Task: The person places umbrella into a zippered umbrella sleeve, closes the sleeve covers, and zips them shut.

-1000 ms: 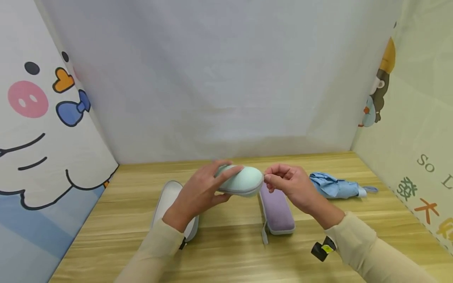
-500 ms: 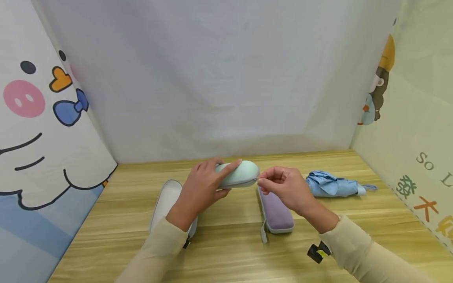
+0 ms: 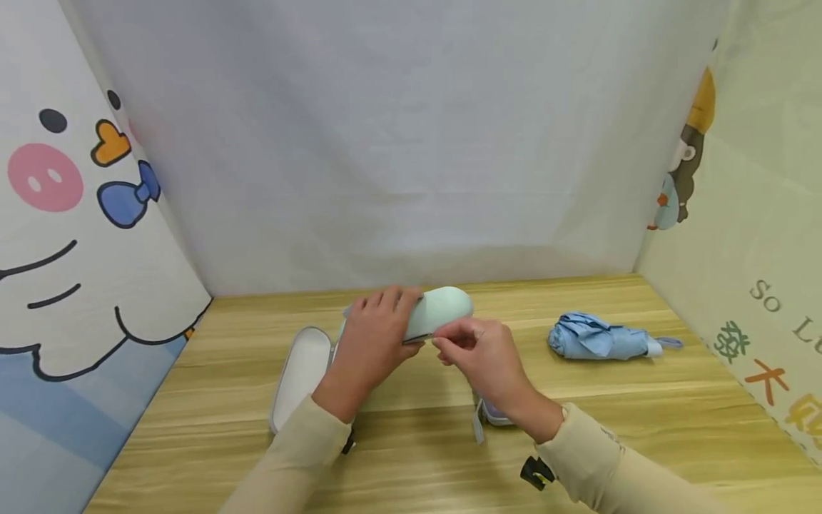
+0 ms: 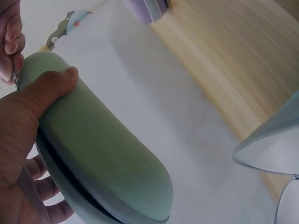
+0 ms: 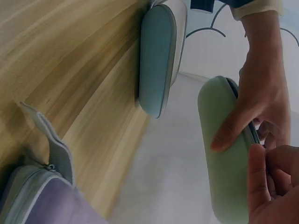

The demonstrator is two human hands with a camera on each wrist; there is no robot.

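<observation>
- Above the desk (image 3: 411, 464), near its middle, a pale green case (image 3: 446, 305) is held up in the air by two hands.
- The left hand (image 3: 374, 334) is clamped around the case, with its thumb on one side and its other fingers on the far side.
- The right hand (image 3: 483, 357) has its thumb and finger pinched together on the little zip pull (image 4: 17, 79) at the case's edge.
- A dark gap (image 4: 77, 182) runs along the side of the green case, so part of the zip is undone.
- By the left arm, an open case (image 3: 300, 378) lies on the desk. It is white inside and blue-green outside, and the arm hides some of it.
- Under the right hand lies a purple case (image 3: 496, 414) with a gray strap (image 3: 478, 425). The hand hides most of it in the head view.
- Farther right, a folded blue umbrella (image 3: 600, 339) lies on the desk, well apart from both hands.
- Behind the desk hangs a plain pale cloth (image 3: 411, 157).
</observation>
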